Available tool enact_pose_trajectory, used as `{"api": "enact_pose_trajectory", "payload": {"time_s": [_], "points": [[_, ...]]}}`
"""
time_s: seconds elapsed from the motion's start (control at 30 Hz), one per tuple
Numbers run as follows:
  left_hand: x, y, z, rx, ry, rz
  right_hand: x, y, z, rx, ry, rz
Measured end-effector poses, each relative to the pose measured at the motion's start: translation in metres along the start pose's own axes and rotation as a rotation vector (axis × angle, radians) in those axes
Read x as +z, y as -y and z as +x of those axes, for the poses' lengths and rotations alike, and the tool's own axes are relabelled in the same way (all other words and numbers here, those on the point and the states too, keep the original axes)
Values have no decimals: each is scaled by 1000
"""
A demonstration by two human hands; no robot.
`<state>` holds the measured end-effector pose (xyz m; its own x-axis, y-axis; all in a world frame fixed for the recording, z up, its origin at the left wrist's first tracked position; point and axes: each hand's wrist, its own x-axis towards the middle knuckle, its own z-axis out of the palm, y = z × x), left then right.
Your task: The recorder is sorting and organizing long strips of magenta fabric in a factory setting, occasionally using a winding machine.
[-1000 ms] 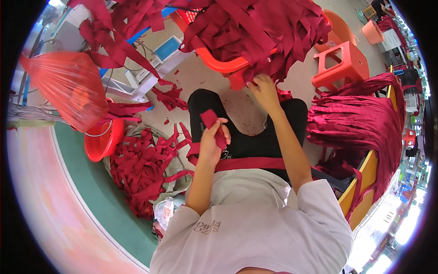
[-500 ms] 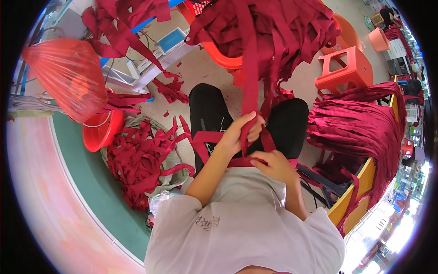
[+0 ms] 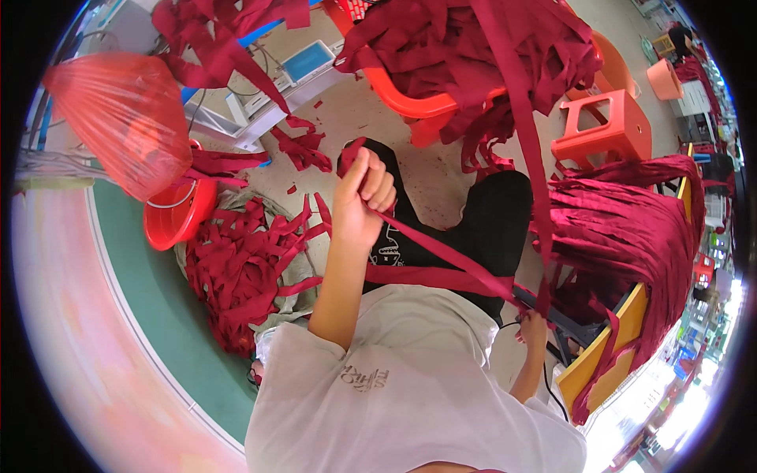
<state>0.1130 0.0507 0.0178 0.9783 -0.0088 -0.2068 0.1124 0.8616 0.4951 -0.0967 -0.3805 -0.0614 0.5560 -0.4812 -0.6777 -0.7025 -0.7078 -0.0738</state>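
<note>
My left hand (image 3: 364, 189) is raised over my left knee, its fingers closed around a dark red fabric strip (image 3: 453, 256). A short bit of cloth sticks out above the fist. The strip runs taut down to my right hand (image 3: 534, 327), low beside my right hip, whose fingers are wrapped on it and partly hidden. From the heaped orange basket (image 3: 422, 107) in front, a long strip (image 3: 527, 130) comes down to the right hand as well. Another length of strip lies across my lap, above the white shirt.
Cut red strips (image 3: 236, 276) lie piled on a sack at the left, beside a red bucket (image 3: 177, 217) and a hanging red plastic bag (image 3: 130, 126). An orange stool (image 3: 605, 130) stands at the right, near a yellow-edged rack (image 3: 603, 355) draped with strips (image 3: 623, 225).
My hands were together over my lap; now they are far apart. The left rose up and left, the right dropped toward my right hip, and the strip between them is stretched.
</note>
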Motion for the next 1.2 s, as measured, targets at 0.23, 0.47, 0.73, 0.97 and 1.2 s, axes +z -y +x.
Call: {"api": "enact_pose_trajectory", "payload": {"time_s": [0.23, 0.47, 0.73, 0.97, 1.2], "points": [[22, 32, -28, -48, 30, 235, -32, 150, -34, -824, -309, 185], [36, 57, -43, 22, -1, 304, -12, 273, -92, -1199, 100, 456], [12, 41, -42, -1, -140, 452, -14, 283, -107, -1188, 213, 554], [-7, 58, -44, -174, -11, 79, -35, 310, -114, -1015, 544, 884], [8, 57, -59, -158, 143, 397, -14, 303, -103, -876, 363, 921]]}}
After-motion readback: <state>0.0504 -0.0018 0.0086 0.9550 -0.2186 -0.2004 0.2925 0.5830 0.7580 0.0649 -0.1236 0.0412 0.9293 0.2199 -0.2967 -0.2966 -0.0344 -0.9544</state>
